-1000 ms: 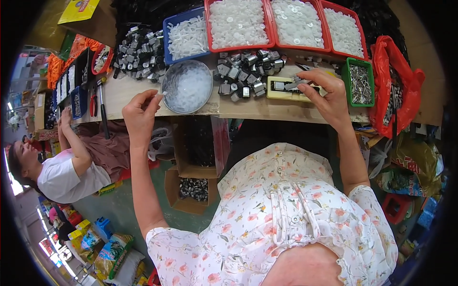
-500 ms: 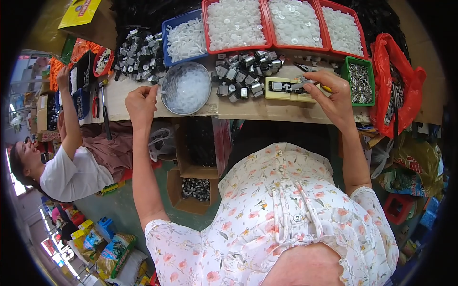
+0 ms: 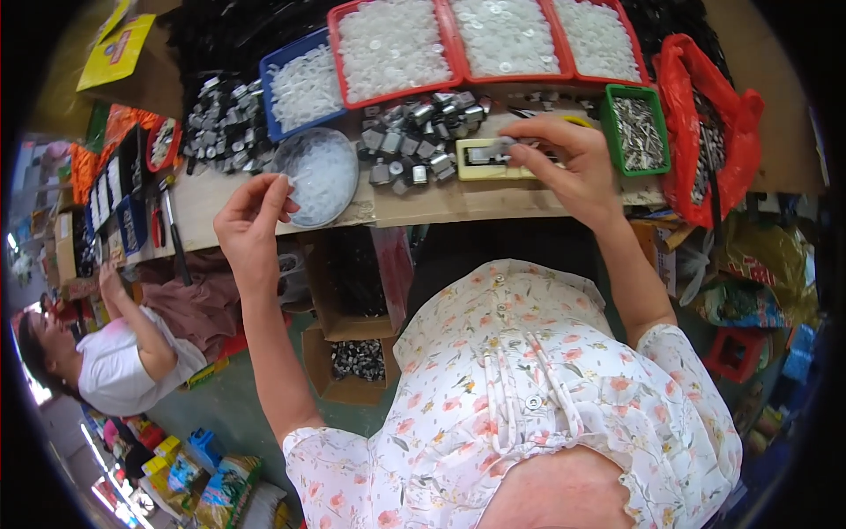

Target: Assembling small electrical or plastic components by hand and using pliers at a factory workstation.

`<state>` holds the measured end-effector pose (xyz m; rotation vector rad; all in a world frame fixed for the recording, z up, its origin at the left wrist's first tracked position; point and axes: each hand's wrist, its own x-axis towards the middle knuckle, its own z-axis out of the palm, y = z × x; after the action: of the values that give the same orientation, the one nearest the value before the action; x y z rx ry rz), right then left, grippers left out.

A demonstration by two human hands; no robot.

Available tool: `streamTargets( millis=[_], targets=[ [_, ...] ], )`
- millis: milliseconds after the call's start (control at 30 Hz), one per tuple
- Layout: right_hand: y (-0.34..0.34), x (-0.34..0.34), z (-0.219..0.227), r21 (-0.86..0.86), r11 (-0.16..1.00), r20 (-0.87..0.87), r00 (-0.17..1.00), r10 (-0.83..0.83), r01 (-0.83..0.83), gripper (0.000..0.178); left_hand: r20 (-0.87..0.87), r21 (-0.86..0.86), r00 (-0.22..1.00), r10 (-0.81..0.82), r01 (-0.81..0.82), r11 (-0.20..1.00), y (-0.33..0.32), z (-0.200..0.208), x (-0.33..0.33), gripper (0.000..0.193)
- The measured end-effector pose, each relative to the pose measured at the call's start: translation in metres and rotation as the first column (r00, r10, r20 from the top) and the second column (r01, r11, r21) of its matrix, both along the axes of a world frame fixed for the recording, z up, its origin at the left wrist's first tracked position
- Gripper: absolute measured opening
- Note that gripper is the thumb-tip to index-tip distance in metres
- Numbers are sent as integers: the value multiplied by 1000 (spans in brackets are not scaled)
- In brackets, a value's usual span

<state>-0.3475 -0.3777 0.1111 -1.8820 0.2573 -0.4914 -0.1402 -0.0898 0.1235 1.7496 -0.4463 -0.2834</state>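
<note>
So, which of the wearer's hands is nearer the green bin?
Right: the right hand is just left of the green bin; the left hand is farther, by the round dish.

Green floor [image 3: 222, 394] beneath a pale worktable [image 3: 405, 212], bright light [image 3: 38, 388] far left.

The right hand [image 3: 573, 167] hides the right end of the cream fixture [image 3: 471, 171] from me, and whatever lies between its fingertips is mostly covered. At the left hand [image 3: 251, 225], I can't make out whether the pinched fingertips hold anything; it's too small. That hand also blocks a bit of the clear bowl's [image 3: 355, 185] left rim. Far off, the red trays [image 3: 456, 48] and the black heap [image 3: 238, 31] are cut short. Left, the co-worker's hand [image 3: 108, 280] is too blurred to read.
</note>
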Motion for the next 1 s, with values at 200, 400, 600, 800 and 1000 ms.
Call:
streamTargets(
  millis=[200,400,600,800,1000],
  targets=[
    [19,15,3,410,905,57,993,98,-113,20,-131,-300,980,-151,106,948,-40,-10,-43,14],
    [17,11,-1,377,920,103,992,71,-105,22,-185,-427,956,-229,131,895,-78,-18,-68,15],
    [8,4,-7,452,885,124,990,61,-111,22,-217,-428,941,-259,147,892,-94,-20,-76,22],
    [-2,-2,-14,457,883,134,989,55,-111,21,-198,-376,940,-279,190,907,-106,-18,-80,33],
    [-5,-5,-13,451,888,112,993,45,-91,21,-174,-360,941,-290,214,908,-115,-17,-82,34]
  ],
)
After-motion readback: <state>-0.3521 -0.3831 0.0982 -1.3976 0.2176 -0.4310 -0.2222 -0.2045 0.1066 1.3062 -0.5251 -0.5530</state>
